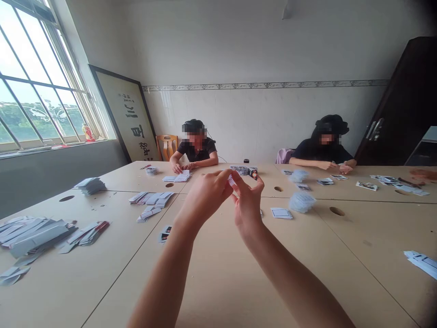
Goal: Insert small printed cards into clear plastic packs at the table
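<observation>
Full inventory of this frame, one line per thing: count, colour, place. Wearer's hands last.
small card: one, white, pinched between both hands' fingertips.
card piles: many, white and grey, spread over the left and middle of the tables.
clear sleeve heaps: two, translucent, right of centre.
single card: one, white with dark border, flat beside the right hand.
tables: several pushed together, beige, with round cable holes.
co-workers: two, dark tops, seated at the far side.
framed calligraphy panel: one, dark frame, leaning on the wall by the window.
chair: one, wooden, far left.
cabinet: one, dark brown, right.
left hand: raised mid-frame, on the card.
right hand: raised, on the card.
</observation>
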### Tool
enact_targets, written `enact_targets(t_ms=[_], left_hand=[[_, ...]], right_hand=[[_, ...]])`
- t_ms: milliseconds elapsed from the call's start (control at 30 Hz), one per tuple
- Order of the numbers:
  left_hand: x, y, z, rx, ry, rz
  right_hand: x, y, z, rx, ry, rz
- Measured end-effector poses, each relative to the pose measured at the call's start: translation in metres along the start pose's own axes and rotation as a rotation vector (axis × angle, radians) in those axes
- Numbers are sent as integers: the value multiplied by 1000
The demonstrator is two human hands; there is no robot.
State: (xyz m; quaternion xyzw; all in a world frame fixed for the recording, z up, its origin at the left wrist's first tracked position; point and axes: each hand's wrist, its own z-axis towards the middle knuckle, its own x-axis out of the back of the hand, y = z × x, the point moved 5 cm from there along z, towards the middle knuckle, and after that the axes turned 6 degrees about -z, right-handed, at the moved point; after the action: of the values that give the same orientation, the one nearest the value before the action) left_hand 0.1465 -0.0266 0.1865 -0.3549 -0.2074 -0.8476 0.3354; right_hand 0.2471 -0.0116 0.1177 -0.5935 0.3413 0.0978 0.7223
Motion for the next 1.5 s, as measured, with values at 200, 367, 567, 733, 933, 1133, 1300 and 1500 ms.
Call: enact_targets(t_ms=[200,367,567,733,933,1133,1300,1500], left_hand=[[-3,-1,2,-38,-19,51],[-1,-1,2,10,-55,18],[13,2,-3,-32,71,-114],[23,-7,-6,13,158,-238],[39,-21,-9,148,328,-292],[46,-38,-11,258,382,-297],[44,-39,-11,271,331,-439],[32,-14,-8,210,246,-453]], right_hand=[[0,6,3,-9,2,28],[-1,7,1,0,-6,38],[-3,6,-2,32,-58,86],[-7,8,-3,-33,-103,158],[-12,3,-5,-132,-115,298],[-9,-5,-5,-165,-70,306],[-8,-4,-4,-200,-86,293],[-13,-6,-4,-192,-132,333]])
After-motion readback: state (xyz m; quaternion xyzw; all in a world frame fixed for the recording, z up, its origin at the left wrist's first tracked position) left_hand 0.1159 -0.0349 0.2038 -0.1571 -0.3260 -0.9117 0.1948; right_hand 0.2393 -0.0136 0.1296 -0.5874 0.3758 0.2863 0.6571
